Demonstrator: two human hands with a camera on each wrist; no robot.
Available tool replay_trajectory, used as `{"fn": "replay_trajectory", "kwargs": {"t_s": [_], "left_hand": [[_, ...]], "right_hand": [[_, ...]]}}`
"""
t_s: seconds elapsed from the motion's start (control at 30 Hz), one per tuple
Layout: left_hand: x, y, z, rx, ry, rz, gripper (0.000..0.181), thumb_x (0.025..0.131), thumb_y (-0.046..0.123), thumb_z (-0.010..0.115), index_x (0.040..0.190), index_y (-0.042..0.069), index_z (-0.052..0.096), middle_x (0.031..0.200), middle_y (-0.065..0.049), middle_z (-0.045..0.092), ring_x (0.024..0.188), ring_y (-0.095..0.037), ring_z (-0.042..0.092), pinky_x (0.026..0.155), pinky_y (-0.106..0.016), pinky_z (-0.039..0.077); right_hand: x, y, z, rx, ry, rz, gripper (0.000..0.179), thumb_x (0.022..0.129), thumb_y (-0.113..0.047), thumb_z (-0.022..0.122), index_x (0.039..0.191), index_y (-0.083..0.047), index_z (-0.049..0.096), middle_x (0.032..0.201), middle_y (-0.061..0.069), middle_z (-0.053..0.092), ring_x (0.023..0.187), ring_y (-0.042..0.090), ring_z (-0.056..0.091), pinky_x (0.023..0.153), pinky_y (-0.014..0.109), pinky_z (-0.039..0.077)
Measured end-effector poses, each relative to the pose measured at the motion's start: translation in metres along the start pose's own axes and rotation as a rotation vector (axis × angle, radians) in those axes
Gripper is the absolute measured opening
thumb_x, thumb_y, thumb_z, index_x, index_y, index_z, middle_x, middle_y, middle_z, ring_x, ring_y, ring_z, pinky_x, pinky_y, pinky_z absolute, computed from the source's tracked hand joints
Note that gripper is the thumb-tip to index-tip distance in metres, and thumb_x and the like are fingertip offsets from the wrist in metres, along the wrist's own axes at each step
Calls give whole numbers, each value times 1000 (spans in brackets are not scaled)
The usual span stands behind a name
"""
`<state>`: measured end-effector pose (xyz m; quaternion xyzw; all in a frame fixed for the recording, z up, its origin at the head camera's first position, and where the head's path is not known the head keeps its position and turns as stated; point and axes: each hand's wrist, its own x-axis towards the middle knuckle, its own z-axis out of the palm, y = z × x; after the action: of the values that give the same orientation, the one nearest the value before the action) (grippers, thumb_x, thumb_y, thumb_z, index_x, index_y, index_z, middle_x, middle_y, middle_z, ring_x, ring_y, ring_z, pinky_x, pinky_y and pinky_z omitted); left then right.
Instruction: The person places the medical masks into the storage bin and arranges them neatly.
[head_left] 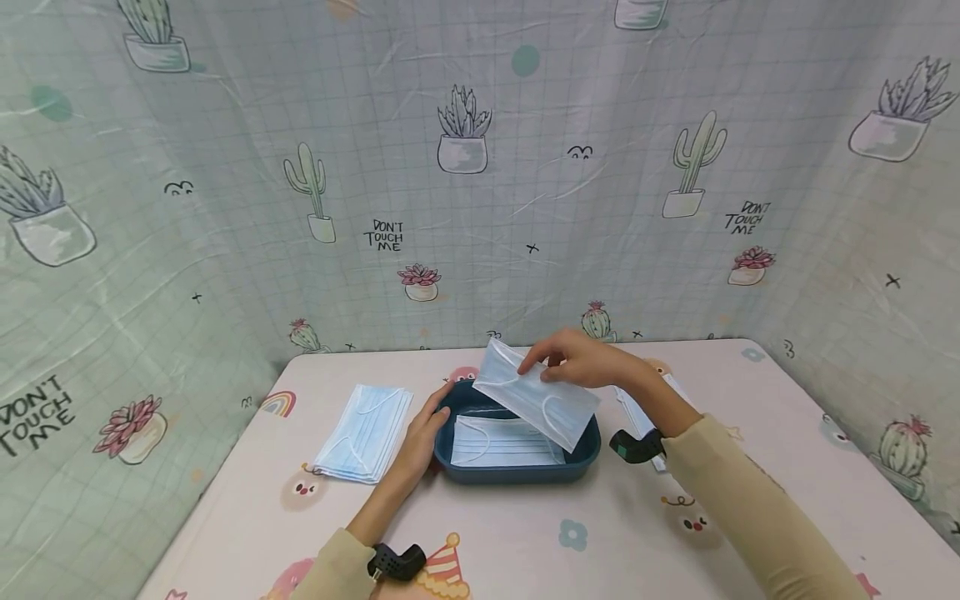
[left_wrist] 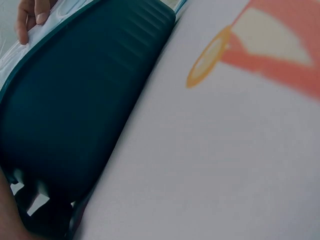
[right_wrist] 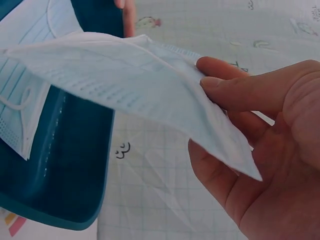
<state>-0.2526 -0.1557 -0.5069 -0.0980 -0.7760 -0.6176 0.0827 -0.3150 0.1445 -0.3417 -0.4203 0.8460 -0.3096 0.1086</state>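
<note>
A light blue disposable face mask (head_left: 536,396) hangs tilted above the dark blue plastic bin (head_left: 517,475). My right hand (head_left: 581,358) pinches it between thumb and fingers, as the right wrist view shows up close. Inside the bin lies another pleated face mask (head_left: 502,443), flat, its ear loops on top. At the bin's left end, my left hand (head_left: 422,433) grips the rim. In the left wrist view, the bin's long side (left_wrist: 90,95) fills the upper left, with slots at its end.
To the left of the bin lies a stack of blue masks (head_left: 363,433). More masks (head_left: 637,412) lie at the right, partly hidden behind my right forearm. The table (head_left: 510,550) has a printed cover, and a cactus-print curtain (head_left: 525,208) hangs behind it.
</note>
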Motion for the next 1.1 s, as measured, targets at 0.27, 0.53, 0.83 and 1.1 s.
{"fn": "replay_trajectory", "kwargs": {"t_s": [0.27, 0.53, 0.83, 1.1], "left_hand": [[1, -1, -1, 0, 1, 7, 51, 110, 20, 40, 160, 13, 39, 169, -6, 35, 161, -32, 21, 131, -56, 11], [2, 0, -1, -13, 4, 5, 51, 110, 22, 41, 160, 13, 40, 169, -8, 34, 161, -32, 20, 131, -56, 10], [3, -1, -1, -3, -6, 2, 51, 110, 22, 39, 161, 14, 38, 170, -7, 31, 161, -31, 19, 131, -56, 10], [3, -1, -2, 5, -6, 4, 51, 110, 22, 39, 160, 15, 39, 171, -9, 30, 161, -32, 19, 131, -57, 9]], "right_hand": [[10, 2, 5, -57, -28, -31, 32, 95, 2, 63, 117, -14, 79, 126, 8, 73, 95, 19, 65, 90, 35, 55], [19, 0, 9, -34, -71, -45, 32, 95, 4, 63, 117, -13, 79, 123, 6, 74, 91, 18, 63, 86, 30, 52], [24, -2, 11, -2, -119, -85, 30, 93, 4, 65, 115, -9, 79, 119, 6, 76, 87, 13, 63, 81, 26, 54], [29, 2, 13, 21, -142, -79, 29, 91, 4, 66, 112, -11, 80, 116, 5, 77, 85, 13, 63, 82, 27, 54]]}}
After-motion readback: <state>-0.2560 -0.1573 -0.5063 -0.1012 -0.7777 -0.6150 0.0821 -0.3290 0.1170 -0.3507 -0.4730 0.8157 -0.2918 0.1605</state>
